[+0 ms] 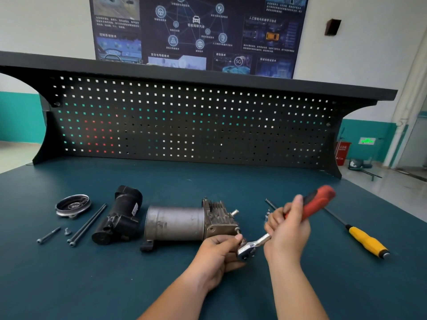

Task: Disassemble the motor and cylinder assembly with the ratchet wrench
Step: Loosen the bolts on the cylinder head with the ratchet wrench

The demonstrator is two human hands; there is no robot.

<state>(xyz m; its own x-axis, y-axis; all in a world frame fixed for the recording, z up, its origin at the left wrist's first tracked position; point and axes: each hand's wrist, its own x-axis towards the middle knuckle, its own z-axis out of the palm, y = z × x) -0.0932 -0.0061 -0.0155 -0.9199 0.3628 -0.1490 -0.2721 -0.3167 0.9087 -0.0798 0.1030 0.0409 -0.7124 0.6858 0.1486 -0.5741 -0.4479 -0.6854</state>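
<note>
The motor and cylinder assembly (pixel 178 224) lies on its side on the blue bench, a grey can joined to a finned metal head at its right end. My right hand (pixel 287 229) grips the red-and-black handle of the ratchet wrench (pixel 317 200). The wrench's chrome head (pixel 246 250) sits at the assembly's front right corner, by a bolt there. My left hand (pixel 217 252) holds the corner of the assembly, its fingers curled next to the wrench head.
Left of the assembly lie a black motor part (pixel 120 218), a round metal cover (pixel 72 205), two long bolts (pixel 89 224), a short bolt (pixel 48 235) and a washer. A yellow-handled screwdriver (pixel 367 242) lies at the right. A black pegboard (pixel 184 125) stands behind.
</note>
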